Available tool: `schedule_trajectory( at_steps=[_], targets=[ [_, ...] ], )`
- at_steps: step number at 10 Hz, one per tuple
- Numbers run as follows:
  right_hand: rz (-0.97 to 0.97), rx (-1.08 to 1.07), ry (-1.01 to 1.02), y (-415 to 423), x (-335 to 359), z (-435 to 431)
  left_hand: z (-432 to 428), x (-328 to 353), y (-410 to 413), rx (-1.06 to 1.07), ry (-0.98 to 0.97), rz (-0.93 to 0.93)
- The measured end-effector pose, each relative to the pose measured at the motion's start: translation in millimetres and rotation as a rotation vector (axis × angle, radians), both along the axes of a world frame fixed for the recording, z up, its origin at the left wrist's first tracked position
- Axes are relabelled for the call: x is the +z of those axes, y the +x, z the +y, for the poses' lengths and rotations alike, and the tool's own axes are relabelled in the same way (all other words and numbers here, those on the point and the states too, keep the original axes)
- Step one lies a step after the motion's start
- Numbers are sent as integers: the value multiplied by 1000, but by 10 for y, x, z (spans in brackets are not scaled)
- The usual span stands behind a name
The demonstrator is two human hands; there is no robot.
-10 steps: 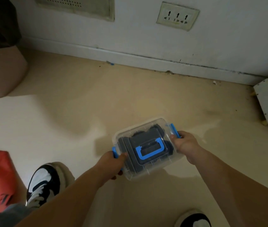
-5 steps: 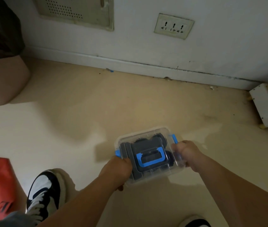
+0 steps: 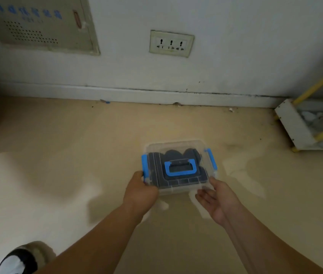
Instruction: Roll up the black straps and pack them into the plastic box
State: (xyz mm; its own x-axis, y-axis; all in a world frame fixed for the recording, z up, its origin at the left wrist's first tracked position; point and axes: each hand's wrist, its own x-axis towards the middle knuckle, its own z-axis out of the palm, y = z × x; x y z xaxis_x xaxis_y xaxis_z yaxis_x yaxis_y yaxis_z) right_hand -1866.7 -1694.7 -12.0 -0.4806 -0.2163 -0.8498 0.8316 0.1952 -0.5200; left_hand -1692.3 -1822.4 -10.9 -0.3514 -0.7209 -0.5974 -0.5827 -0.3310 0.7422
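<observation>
The plastic box [image 3: 179, 167] sits on the beige floor [image 3: 77, 155], lid on, with its far edge toward the white wall [image 3: 235, 46] and its near edge toward me. Through the clear lid I see the black straps [image 3: 173, 155] rolled up inside, dark rounded shapes filling most of the box under the blue handle [image 3: 179, 167] that lies flat on the lid. A blue latch [image 3: 144, 167] runs down the left side and another blue latch [image 3: 211, 161] down the right side. My left hand [image 3: 140, 191] is at the near left corner of the box, its fingers [image 3: 139, 176] curled around that corner just under the left latch and gripping the box there. My right hand [image 3: 217, 198] lies just off the near right corner, palm turned up and fingers [image 3: 203, 194] spread loose, holding nothing; the fingertips come right up to the near wall of the box, and I cannot tell whether they touch it. Farther off, a yellowed wall socket [image 3: 171, 43] is set in the wall above the box, a vented panel [image 3: 38, 24] is at the far left, a white rack with yellow legs [image 3: 295, 125] stands at the far right, and my shoe [image 3: 18, 262] shows at the near left.
</observation>
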Motion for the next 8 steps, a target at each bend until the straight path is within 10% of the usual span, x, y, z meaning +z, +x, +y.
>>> schedule_trajectory(
  at_steps=[8],
  targets=[
    [150, 140, 43, -593, -282, -1106, -446, 101, -952, -133, 55, 215]
  ],
)
